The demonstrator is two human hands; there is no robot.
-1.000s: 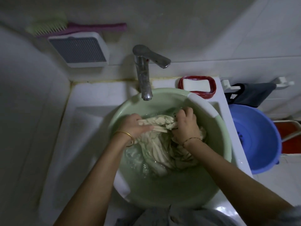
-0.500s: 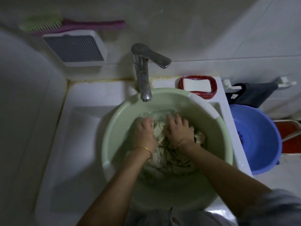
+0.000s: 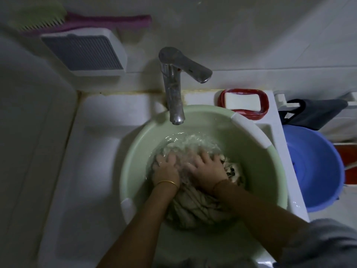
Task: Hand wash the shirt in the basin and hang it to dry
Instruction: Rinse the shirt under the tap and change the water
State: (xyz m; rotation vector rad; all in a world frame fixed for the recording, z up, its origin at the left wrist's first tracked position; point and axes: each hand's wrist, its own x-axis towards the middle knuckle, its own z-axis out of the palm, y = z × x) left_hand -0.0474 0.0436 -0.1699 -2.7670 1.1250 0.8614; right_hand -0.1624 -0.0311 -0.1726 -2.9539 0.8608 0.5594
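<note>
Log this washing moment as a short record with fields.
left hand: presses on the shirt, fingers blurred in the water
right hand: fingers spread, presses on the shirt
shirt: bunched, partly under water
basin: green, in the sink, below the tap
tap: no stream seen
soap: in the red dish behind the basin
</note>
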